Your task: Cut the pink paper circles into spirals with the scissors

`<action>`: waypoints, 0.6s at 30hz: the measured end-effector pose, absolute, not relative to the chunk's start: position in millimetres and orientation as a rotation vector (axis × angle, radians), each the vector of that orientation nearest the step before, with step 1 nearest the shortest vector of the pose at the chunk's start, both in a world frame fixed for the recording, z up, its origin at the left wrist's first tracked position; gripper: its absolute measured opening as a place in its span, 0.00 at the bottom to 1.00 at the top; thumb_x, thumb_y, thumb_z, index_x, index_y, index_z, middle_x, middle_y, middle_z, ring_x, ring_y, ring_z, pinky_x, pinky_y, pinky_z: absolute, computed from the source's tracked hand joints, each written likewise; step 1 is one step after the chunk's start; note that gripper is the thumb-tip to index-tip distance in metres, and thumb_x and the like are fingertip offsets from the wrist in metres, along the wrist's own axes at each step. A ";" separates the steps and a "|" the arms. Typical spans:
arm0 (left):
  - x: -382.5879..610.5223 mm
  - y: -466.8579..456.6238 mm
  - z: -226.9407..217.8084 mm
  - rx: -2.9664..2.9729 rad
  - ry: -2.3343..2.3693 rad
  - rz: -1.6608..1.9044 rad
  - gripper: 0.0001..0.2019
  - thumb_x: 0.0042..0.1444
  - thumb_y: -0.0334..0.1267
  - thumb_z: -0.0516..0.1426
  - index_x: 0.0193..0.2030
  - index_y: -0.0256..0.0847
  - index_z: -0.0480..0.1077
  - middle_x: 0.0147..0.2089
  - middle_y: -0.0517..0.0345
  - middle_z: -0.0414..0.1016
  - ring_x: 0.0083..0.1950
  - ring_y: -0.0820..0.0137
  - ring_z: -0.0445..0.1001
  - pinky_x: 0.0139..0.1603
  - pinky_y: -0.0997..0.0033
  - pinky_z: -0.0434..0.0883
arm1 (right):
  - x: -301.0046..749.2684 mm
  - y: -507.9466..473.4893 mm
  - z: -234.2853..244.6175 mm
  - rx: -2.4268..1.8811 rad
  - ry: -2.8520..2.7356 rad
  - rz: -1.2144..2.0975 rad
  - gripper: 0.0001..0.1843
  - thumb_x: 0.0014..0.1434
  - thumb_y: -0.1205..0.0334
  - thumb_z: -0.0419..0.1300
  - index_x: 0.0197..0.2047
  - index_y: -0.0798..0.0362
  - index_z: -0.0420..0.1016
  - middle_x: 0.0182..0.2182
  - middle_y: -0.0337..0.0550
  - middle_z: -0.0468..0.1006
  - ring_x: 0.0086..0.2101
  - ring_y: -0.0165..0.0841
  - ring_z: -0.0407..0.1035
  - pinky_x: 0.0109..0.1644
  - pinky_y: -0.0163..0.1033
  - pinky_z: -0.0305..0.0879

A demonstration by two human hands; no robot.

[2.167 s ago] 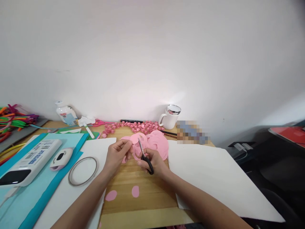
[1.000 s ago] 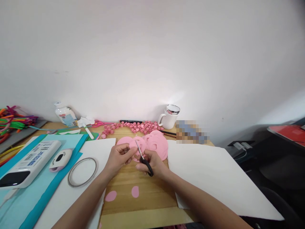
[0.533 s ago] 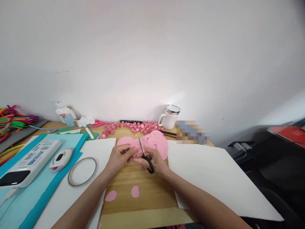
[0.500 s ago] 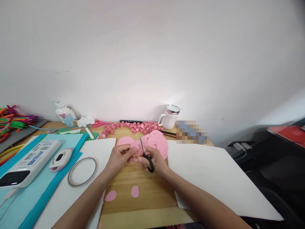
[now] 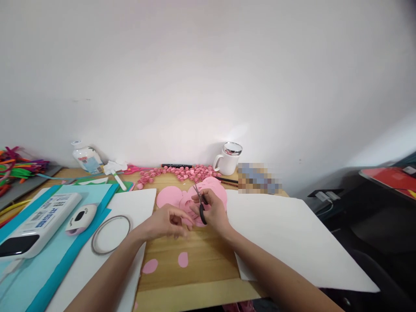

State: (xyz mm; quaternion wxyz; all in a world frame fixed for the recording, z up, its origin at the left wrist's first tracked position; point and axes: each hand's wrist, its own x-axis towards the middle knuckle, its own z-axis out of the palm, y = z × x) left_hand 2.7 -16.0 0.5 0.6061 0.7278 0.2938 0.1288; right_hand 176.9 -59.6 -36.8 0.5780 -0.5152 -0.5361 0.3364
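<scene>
My right hand is closed round black-handled scissors, fingers through the loops. The slim metal blades point up and away, slightly parted. Under and behind this hand lies a pile of pink paper circles, partly covered by my fingers. To its left my left hand hovers over the wooden table with fingers apart and a little blurred; I see nothing held in it. Another pink paper circle lies just beyond it. Two small pink paper scraps rest on the wood nearer to me.
Rolled pink paper flowers spread along the back, beside a white mug. White boards lie on both sides. Left stand a tape roll, a white device, teal sheets and a bottle.
My left hand has come away from the pink paper, down toward me, and its fingers have spread. My right hand with the scissors has lifted slightly away over the pile.
</scene>
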 end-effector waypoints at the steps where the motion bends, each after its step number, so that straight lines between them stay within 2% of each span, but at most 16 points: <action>1: 1.5 -15.6 -0.7 1.675 0.641 0.194 0.13 0.37 0.36 0.66 0.34 0.40 0.79 0.27 0.57 0.78 0.21 0.74 0.68 0.21 0.77 0.65 | 177.0 -59.2 -37.7 -1.239 -1.297 0.762 0.17 0.46 0.58 0.66 0.35 0.51 0.63 0.31 0.42 0.74 0.35 0.37 0.70 0.41 0.41 0.66; 4: -2.2 -12.9 -3.4 1.641 0.638 0.123 0.12 0.37 0.35 0.65 0.33 0.41 0.79 0.29 0.56 0.79 0.22 0.72 0.71 0.22 0.76 0.66 | 176.5 -58.5 -42.1 -1.334 -1.449 0.667 0.15 0.44 0.64 0.64 0.35 0.51 0.64 0.30 0.41 0.74 0.33 0.37 0.69 0.38 0.40 0.66; 9: -7.8 -8.1 0.1 1.655 0.604 0.132 0.05 0.40 0.35 0.64 0.28 0.41 0.80 0.28 0.54 0.79 0.20 0.74 0.69 0.17 0.78 0.60 | 175.5 -57.9 -48.5 -1.417 -1.733 0.493 0.17 0.43 0.77 0.56 0.37 0.52 0.67 0.34 0.43 0.77 0.35 0.36 0.71 0.39 0.38 0.64; 13: -12.0 -8.6 2.2 1.561 0.515 0.016 0.05 0.40 0.37 0.66 0.26 0.41 0.79 0.26 0.51 0.79 0.20 0.72 0.70 0.17 0.76 0.61 | 175.3 -58.2 -49.3 -1.479 -1.842 0.418 0.17 0.44 0.77 0.57 0.37 0.51 0.69 0.33 0.43 0.79 0.32 0.36 0.72 0.36 0.36 0.63; 16: -13.7 -9.3 1.1 1.434 0.488 0.161 0.11 0.34 0.44 0.69 0.21 0.39 0.77 0.22 0.51 0.77 0.17 0.72 0.68 0.16 0.74 0.60 | 175.4 -58.5 -50.8 -1.484 -1.847 0.403 0.17 0.44 0.77 0.57 0.38 0.51 0.70 0.30 0.41 0.80 0.30 0.36 0.72 0.33 0.35 0.63; 18: -12.7 -8.6 2.1 1.309 0.501 0.424 0.18 0.31 0.52 0.68 0.17 0.39 0.72 0.15 0.56 0.71 0.12 0.76 0.61 0.12 0.75 0.55 | 175.3 -58.5 -52.4 -1.472 -1.839 0.427 0.18 0.44 0.77 0.56 0.38 0.50 0.70 0.30 0.40 0.79 0.29 0.35 0.72 0.31 0.34 0.63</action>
